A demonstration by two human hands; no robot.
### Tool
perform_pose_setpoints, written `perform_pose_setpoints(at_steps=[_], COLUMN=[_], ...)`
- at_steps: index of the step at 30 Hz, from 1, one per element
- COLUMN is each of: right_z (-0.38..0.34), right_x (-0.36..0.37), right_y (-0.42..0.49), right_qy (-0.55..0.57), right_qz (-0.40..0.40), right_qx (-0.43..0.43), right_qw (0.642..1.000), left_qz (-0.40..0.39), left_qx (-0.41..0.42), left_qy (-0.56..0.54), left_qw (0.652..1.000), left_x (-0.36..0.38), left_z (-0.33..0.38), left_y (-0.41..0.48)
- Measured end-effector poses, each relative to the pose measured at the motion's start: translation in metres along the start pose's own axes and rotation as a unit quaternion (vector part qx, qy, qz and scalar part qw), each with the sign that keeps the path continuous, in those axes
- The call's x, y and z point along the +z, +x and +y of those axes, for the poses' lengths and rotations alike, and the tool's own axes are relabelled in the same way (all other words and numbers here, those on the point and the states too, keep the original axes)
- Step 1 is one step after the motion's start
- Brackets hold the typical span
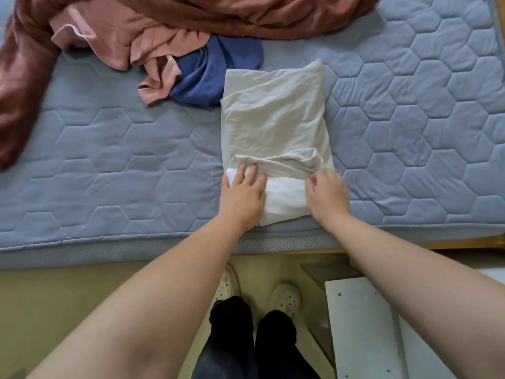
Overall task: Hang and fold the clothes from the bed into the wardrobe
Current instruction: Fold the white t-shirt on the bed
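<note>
Left hand [241, 194] flat, pressing beige garment [273, 119]; right hand [328, 196] curled at fold, grip unclear.

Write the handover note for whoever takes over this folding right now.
Left hand: flat, pressing the near end of the beige garment.
Right hand: fingers curled at its fold, apparently pinching it.
The garment lies partly folded near the mattress edge.
Pink garment and blue garment lie crumpled beyond it, a rust-brown cloth behind them.
Done: first folds.
Left: finish this one, fold or hang the rest, move all to the wardrobe, not in view.
</note>
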State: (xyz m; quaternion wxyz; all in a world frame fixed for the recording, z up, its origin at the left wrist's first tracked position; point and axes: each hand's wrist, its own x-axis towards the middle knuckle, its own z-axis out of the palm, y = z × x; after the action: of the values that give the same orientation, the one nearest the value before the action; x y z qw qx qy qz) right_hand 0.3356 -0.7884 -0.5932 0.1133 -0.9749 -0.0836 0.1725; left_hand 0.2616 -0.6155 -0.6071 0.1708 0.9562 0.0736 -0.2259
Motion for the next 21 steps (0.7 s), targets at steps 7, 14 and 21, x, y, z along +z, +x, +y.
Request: perform_pose_setpoints(at_steps=[7,14,21], right_z=[-0.010,-0.006,0.009], right_x=[-0.019,-0.039,-0.070], right_y=[0.047,0.080,0.103], right_qy=[0.102,-0.042,0.210], right_qz=[-0.003,-0.106,-0.233], right_qx=[-0.015,-0.131,0.133], right_qw=[0.995,0.985,0.940], left_qz=[0.156,0.127,0.059], left_qx=[-0.104,0.026,-0.027], left_qy=[-0.186,-0.071,-0.125], left_qw=[0.965,0.989,0.990], left_x=[-0.020,-0.030,-0.043], left_z=[-0.018,-0.022,-0.030], left_y=[0.016,0.046,0.053])
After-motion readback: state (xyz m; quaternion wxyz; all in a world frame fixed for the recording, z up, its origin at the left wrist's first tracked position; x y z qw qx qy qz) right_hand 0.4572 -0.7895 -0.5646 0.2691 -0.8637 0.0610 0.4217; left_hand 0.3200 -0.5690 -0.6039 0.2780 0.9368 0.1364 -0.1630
